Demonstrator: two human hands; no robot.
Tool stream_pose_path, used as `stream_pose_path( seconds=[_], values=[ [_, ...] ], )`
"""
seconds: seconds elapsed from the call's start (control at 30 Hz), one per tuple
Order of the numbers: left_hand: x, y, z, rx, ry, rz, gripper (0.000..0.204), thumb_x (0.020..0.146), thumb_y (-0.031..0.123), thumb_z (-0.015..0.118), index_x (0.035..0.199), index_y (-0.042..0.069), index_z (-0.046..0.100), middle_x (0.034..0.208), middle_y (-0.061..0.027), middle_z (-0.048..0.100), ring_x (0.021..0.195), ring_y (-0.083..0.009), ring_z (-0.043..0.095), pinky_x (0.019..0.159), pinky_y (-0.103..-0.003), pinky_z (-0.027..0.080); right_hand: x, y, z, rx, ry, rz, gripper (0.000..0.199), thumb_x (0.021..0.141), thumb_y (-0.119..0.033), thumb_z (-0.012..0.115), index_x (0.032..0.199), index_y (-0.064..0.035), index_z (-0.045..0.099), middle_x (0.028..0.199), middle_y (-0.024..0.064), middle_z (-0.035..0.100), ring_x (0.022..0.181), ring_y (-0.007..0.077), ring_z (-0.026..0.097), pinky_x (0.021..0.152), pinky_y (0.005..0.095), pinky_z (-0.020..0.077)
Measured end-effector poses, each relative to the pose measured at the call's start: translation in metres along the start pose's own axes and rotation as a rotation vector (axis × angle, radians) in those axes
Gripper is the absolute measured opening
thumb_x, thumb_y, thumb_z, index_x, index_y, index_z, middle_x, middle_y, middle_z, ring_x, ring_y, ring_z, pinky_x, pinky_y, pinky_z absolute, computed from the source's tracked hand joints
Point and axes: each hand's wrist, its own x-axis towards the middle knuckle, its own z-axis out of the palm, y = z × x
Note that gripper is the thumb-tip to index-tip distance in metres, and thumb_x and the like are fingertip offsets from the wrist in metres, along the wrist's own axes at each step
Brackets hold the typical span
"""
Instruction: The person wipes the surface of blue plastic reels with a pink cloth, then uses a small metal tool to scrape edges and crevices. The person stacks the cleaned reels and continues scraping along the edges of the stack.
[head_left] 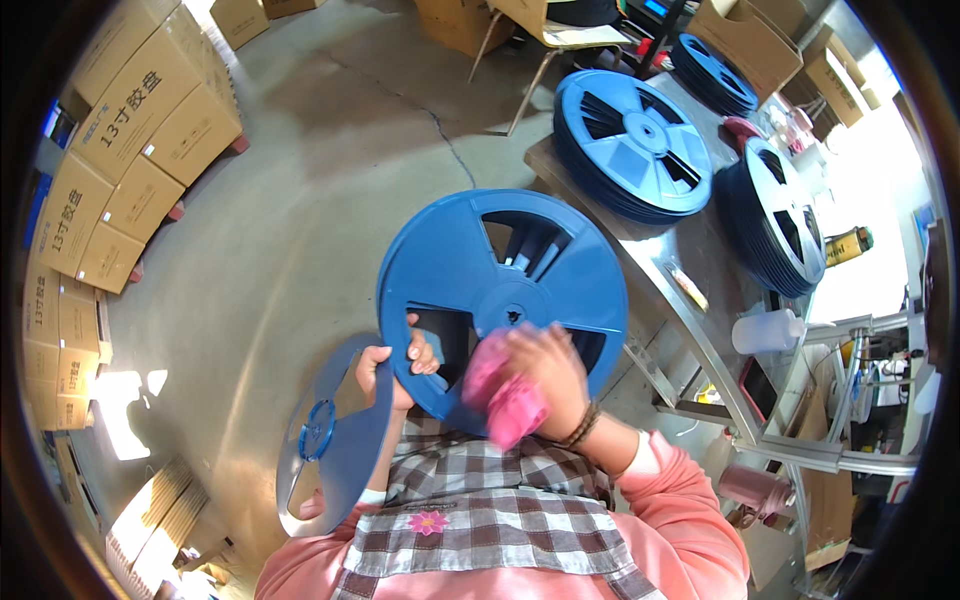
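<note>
A large blue plastic reel (440,245) with cut-out windows is tilted up in front of my chest; a dark gap shows through its windows. My left hand (402,372) is closed at its lower left rim, fingers curling into a window. The thumb of that hand lies on the edge of a separate thin blue reel disc (345,470), which hangs to the left, over my forearm. My right hand (550,375), blurred by motion, is closed on a bunched pink cloth (515,408). The cloth is over the reel's lower middle, just below the hub.
On the metal table (640,245) at the right stand several stacks of blue reels (645,130), a white bottle (768,330) and a phone-like dark slab (758,388). Cardboard boxes (150,110) are piled at the far left. A chair (545,40) stands at the back.
</note>
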Motion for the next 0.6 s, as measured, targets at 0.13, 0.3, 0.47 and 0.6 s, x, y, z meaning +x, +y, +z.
stream_pose_path(
  seconds=[0.13,0.3,0.47,0.6],
  values=[
    [0.004,0.000,-0.007,0.035,-0.076,-0.051,0.060,0.079,0.028,0.054,0.131,0.001,0.044,0.082,-0.0101,0.049,0.069,-0.0196,0.047,0.070,-0.036,0.039,0.070,0.133,0.004,0.438,0.515,0.677,0.022,0.089,-0.018,0.060,0.106,-0.0040,0.061,0.105,0.0182,0.068,0.097,0.0323,0.067,0.078,0.0390,0.0527],
    [0.000,0.005,-0.007,0.082,-0.041,-0.022,0.059,0.077,0.027,0.055,0.129,0.001,0.045,0.082,-0.0105,0.048,0.069,-0.0208,0.046,0.070,-0.036,0.038,0.204,0.044,0.021,0.295,0.392,0.306,0.021,0.083,-0.027,0.069,0.085,-0.0077,0.061,0.078,0.0171,0.064,0.075,0.0353,0.065,0.066,0.0432,0.0521],
    [-0.008,-0.001,-0.018,-0.021,0.026,-0.070,0.055,0.075,0.026,0.055,0.123,0.002,0.047,0.082,-0.0101,0.049,0.070,-0.0216,0.048,0.070,-0.035,0.037,0.139,-0.013,0.035,0.135,-0.005,-0.156,0.046,0.078,-0.021,0.068,0.122,-0.0083,0.059,0.129,0.0138,0.059,0.129,0.0304,0.049,0.112,0.0456,0.0338],
    [-0.002,-0.001,-0.004,0.024,-0.034,-0.045,0.054,0.076,0.025,0.056,0.124,0.001,0.045,0.082,-0.0090,0.050,0.072,-0.0193,0.050,0.070,-0.034,0.039,0.071,0.101,0.021,0.585,0.395,0.493,0.020,0.088,-0.019,0.063,0.102,-0.0044,0.064,0.103,0.0086,0.066,0.089,0.0209,0.062,0.086,0.0383,0.0504]
  ],
)
